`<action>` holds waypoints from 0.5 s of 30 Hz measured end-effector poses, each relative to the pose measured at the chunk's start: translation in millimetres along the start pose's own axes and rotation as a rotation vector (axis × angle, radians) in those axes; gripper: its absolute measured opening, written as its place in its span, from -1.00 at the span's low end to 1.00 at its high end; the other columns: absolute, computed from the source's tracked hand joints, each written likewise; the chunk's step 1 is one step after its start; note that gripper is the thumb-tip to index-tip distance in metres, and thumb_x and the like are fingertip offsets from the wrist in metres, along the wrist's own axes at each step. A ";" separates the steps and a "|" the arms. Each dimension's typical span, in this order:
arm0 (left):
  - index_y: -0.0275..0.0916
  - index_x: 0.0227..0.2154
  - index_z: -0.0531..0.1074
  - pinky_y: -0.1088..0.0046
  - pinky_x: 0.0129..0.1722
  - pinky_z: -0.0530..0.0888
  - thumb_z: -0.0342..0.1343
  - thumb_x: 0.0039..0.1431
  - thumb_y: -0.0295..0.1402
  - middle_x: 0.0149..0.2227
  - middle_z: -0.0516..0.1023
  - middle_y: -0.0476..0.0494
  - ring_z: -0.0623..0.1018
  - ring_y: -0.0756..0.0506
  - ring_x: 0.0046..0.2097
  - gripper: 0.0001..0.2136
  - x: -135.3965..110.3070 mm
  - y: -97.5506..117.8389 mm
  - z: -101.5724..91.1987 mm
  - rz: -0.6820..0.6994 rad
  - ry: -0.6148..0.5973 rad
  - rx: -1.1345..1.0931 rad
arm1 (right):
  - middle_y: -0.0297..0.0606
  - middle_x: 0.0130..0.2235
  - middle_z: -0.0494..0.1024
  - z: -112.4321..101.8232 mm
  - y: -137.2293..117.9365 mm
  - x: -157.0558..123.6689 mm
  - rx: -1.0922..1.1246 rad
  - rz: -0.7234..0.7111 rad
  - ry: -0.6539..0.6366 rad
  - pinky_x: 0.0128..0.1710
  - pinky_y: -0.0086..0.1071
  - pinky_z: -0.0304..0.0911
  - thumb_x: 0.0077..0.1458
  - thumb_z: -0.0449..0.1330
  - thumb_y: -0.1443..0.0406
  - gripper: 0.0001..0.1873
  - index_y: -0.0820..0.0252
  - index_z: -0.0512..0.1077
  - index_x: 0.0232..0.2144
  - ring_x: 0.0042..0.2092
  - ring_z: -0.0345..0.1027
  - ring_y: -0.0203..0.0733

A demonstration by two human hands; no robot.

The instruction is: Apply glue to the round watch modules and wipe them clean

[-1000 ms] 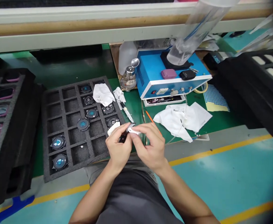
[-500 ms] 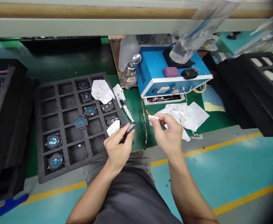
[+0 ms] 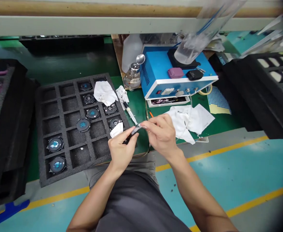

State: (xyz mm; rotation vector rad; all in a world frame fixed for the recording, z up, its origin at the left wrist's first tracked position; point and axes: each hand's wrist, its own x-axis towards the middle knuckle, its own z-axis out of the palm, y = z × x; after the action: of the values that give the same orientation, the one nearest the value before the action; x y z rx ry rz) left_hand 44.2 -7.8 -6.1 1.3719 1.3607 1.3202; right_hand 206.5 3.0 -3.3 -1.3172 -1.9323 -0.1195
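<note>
My left hand grips a dark round watch, tilted up on its edge between thumb and forefinger. Close against the watch's far side, my right hand is closed in a pinch at its rim. A white wipe is in those fingers, now almost wholly hidden. Left of both hands, a grey foam tray has several watches in its compartments. One watch lies over a divider. A white cloth covers part of the tray's right side, and a smaller white wipe lies by my left hand. Beyond the fingers lies a syringe.
A blue control box stands at the back, a purple case on top. Left of it is a glass dispenser bottle. White cloths lie at right. Black foam stacks flank the bench. A cable crosses the bench front.
My right hand has moved left, bringing the white wipe from beside the cloths to the watch's rim. My left hand keeps its hold on the watch. The view has shifted slightly.
</note>
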 end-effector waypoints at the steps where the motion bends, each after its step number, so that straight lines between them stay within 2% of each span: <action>1: -0.11 -0.19 0.69 0.31 -0.19 0.66 0.34 0.07 -0.41 -0.24 0.74 -0.05 0.71 -0.15 -0.30 -0.78 -0.3 0.1 0.6 -0.007 0.008 -0.017 | -0.26 -0.35 0.54 -3.8 5.6 -1.0 -0.039 0.022 -0.002 -0.25 -0.21 0.20 0.25 0.19 0.40 -0.79 0.01 0.60 -0.22 -0.24 0.25 -0.13; 4: -0.08 -0.21 0.69 0.22 -0.06 0.66 0.35 0.05 -0.44 -0.20 0.73 -0.05 0.72 -0.18 -0.21 -0.78 -1.0 0.3 2.9 0.012 0.040 -0.066 | -0.27 -0.38 0.50 -17.5 9.1 -3.4 -0.059 0.077 0.004 -0.25 -0.21 0.18 0.27 0.19 0.36 -0.81 -0.01 0.59 -0.21 -0.26 0.25 -0.13; 7: -0.07 -0.21 0.69 0.17 -0.01 0.65 0.34 0.04 -0.48 -0.17 0.72 -0.04 0.72 -0.19 -0.18 -0.75 -1.3 0.2 4.4 0.033 0.027 -0.075 | -0.26 -0.36 0.50 -24.4 -5.3 -4.2 -0.007 0.051 -0.003 -0.25 -0.22 0.20 0.26 0.20 0.36 -0.81 -0.03 0.59 -0.19 -0.25 0.26 -0.13; 11: -0.07 -0.20 0.69 0.20 -0.04 0.65 0.29 0.07 -0.50 -0.17 0.72 -0.04 0.72 -0.20 -0.16 -0.74 -1.7 -1.5 4.1 0.040 -0.004 -0.025 | -0.28 -0.33 0.53 -14.3 -25.8 -3.8 0.049 -0.052 -0.034 -0.26 -0.23 0.18 0.24 0.19 0.42 -0.75 -0.04 0.57 -0.17 -0.24 0.26 -0.16; 15: -0.09 -0.19 0.69 0.23 -0.10 0.65 0.29 0.09 -0.46 -0.20 0.73 -0.05 0.72 -0.18 -0.22 -0.77 0.7 -3.5 2.6 -0.004 -0.031 -0.015 | -0.32 -0.35 0.56 2.5 -20.6 -3.2 0.077 -0.120 0.004 -0.22 -0.21 0.17 0.24 0.17 0.44 -0.71 -0.09 0.59 -0.19 -0.24 0.25 -0.17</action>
State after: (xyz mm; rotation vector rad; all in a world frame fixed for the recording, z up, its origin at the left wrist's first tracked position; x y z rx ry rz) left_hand 46.1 -6.4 -9.8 1.3736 1.3298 1.2984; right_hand 188.7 -7.6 -0.2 -1.1499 -1.9928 -0.1061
